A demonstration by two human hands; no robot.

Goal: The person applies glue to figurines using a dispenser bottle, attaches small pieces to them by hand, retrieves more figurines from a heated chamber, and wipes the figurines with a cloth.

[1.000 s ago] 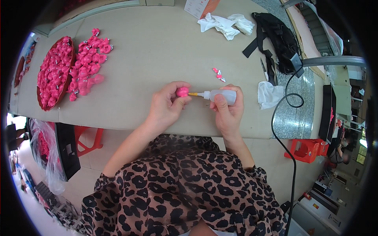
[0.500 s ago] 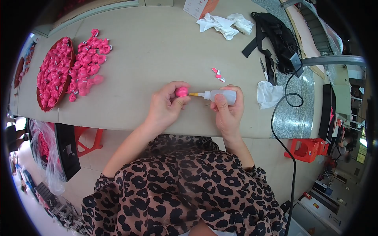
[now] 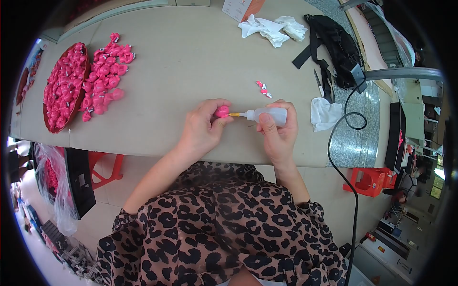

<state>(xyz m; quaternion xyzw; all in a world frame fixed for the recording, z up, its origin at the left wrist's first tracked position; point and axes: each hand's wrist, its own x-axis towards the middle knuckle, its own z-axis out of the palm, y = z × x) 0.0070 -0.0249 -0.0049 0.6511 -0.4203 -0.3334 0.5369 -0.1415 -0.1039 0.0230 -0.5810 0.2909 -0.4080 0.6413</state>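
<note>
Between the thumb and fingers of my left hand (image 3: 202,125) is a small pink plastic piece (image 3: 222,111), rounded in shape. My right hand (image 3: 279,131) is wrapped round a translucent squeeze bottle (image 3: 272,116), held on its side. The bottle's thin yellowish tip (image 3: 234,114) points left and meets the pink piece, or nearly so; I cannot tell whether they touch. Beyond my right hand, several tiny pink-and-white parts (image 3: 264,89) lie in a short row on the table.
A red-brown basket (image 3: 88,71) heaped with pink pieces stands at the left, with a loose pile (image 3: 102,81) beside it. Crumpled white tissues (image 3: 267,31), a black bag (image 3: 336,47), a white cloth (image 3: 325,114) and a black cable (image 3: 336,164) lie to the right.
Both hands have shifted very slightly to the right with the pink piece and the bottle. The hold of each hand looks the same.
</note>
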